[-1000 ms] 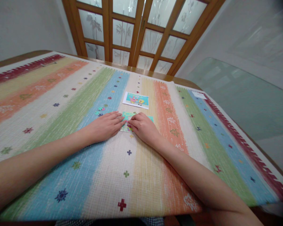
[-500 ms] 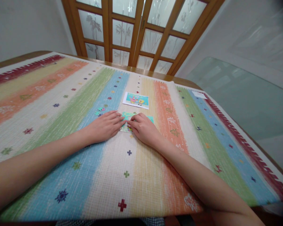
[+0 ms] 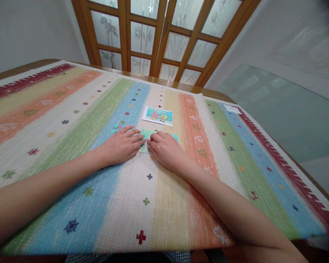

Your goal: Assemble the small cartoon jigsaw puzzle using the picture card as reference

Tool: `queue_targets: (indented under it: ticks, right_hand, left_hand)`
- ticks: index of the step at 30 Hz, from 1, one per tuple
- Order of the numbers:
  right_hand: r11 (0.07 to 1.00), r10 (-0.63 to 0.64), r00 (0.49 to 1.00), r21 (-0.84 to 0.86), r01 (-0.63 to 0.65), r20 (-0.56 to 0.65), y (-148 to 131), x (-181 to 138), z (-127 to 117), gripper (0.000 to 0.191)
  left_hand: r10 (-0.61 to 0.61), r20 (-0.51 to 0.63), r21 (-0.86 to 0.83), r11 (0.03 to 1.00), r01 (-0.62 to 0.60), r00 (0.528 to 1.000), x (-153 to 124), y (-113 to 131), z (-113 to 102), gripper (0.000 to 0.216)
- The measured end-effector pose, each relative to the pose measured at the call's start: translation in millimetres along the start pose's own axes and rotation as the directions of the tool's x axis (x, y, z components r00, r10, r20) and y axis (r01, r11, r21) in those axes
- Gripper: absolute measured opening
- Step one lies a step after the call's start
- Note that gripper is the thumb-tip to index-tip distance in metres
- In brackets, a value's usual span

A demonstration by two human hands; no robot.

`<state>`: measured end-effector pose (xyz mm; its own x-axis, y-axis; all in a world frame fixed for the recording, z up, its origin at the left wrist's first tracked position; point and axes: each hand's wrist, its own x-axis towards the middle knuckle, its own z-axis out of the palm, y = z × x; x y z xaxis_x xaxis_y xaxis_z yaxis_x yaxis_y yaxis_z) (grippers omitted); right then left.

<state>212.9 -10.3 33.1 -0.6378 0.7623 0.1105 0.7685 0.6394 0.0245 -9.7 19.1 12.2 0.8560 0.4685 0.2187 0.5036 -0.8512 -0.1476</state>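
Two-Hand Contact at the Jigsaw Puzzle [image 3: 147, 133]

Right hand [image 3: 166, 148]: the grip is drawn together, thumb and fingertips converging on the puzzle face. Whether a piece is pinched between them cannot be told. Left hand [image 3: 124, 145]: the grip is spread, palm down, fingers extended with slight gaps, fingertips at the left edge of the puzzle. The puzzle lies flat between and partly under both hands; its teal upper strip and right end are visible, its middle is covered.

Loose pieces [image 3: 115, 128], mainly teal, lie in a small cluster just beyond the left hand. A picture card [image 3: 160, 116] lies past the puzzle, apart from it. A white slip [image 3: 233, 109] lies well to the right. All items rest on a striped tablecloth [image 3: 131, 219] covering the desk [image 3: 208, 95]. Behind it stand wood-framed doors [image 3: 153, 36] with patterned panes
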Motion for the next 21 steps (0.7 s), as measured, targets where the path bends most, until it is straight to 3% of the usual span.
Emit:
queue_targets:
  ticks: [8, 15, 21]
  right_hand:
    - [0.999, -0.036, 0.999, -0.029, 0.035, -0.031, 3.6, 1.1, -1.4, 0.026]
    - [1.0, -0.012, 0.993, 0.02, 0.015, -0.114, 11.4, -0.4, 11.6, 0.031]
    - [0.983, 0.041, 0.982, 0.181, -0.008, -0.182, 20.4, 0.2, 24.6, 0.026]
  left_hand:
    - [-0.042, -0.062, -0.043, 0.998, 0.039, 0.997, 0.9, 4.5, -1.6, 0.033]
    - [-0.165, -0.111, -0.213, 0.967, 0.139, 0.98, -2.5, 1.4, 11.7, 0.032]
    - [-0.337, -0.173, -0.243, 0.925, 0.292, 0.925, -7.9, -25.8, 4.6, 0.039]
